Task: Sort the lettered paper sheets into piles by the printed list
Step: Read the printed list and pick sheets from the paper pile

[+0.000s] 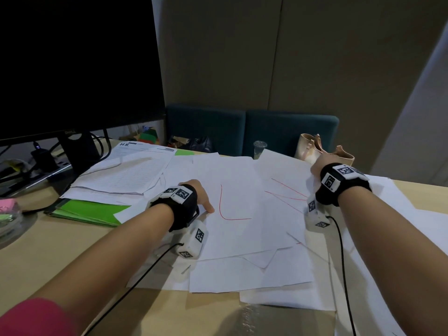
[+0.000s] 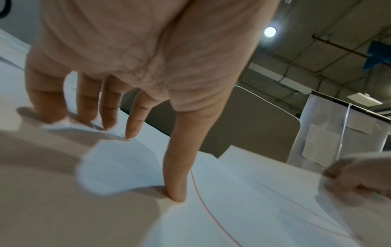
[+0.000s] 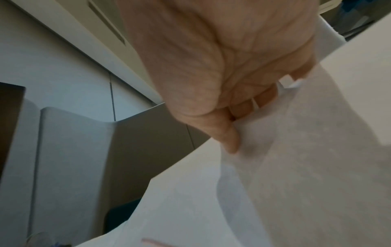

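Lettered sheets lie overlapped across centre frame, unsorted; the printed list [image 1: 143, 151] sits upper left by the monitor [image 1: 77, 64].

Your left hand [image 1: 194, 197] rests spread, fingers straight, thumb tip pressing the sheet with the red L [image 1: 232, 209], centre. Nothing gripped.

Your right hand [image 3: 211, 75], centre right, pinches the edge of the sheet with slanted red strokes [image 1: 281, 190] between thumb and curled fingers.

Step, as judged: separating one sheet from the spread. Next move calls for lifting it free while the left hand pins its neighbour, then checking the list for its pile.
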Tool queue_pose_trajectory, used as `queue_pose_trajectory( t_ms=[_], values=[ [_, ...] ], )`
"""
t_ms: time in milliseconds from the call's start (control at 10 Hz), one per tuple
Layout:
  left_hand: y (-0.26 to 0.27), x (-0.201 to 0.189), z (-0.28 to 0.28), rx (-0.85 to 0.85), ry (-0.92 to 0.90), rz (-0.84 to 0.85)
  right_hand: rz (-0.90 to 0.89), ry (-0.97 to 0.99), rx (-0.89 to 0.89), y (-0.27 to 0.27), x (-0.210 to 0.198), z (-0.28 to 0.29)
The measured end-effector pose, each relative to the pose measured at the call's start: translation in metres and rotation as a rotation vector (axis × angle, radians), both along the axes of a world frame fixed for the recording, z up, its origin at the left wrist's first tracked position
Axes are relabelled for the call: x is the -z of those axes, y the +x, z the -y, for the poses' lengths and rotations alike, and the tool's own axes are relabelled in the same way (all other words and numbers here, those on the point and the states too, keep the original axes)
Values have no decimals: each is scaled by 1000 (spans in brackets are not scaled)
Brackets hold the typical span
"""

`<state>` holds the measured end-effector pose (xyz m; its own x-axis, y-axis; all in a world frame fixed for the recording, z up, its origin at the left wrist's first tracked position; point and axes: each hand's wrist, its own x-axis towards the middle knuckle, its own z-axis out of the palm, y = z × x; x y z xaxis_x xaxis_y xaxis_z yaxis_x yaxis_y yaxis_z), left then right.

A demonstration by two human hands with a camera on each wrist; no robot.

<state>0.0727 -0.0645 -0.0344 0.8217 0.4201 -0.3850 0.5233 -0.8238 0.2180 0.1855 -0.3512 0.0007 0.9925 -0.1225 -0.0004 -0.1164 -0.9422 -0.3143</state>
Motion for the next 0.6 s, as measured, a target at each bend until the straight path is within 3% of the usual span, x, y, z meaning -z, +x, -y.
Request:
queue_pose_trajectory(
  t_ms=[200, 400, 600],
  values=[
    [0, 16, 6, -3, 3, 48, 286, -13, 140, 1, -23, -24],
    [3, 13, 3, -20, 42, 50, 513, 190, 140, -1, -44, -33],
    [5, 3, -5, -74, -18, 32, 566, 479, 99, -9, -59, -37]
  ],
)
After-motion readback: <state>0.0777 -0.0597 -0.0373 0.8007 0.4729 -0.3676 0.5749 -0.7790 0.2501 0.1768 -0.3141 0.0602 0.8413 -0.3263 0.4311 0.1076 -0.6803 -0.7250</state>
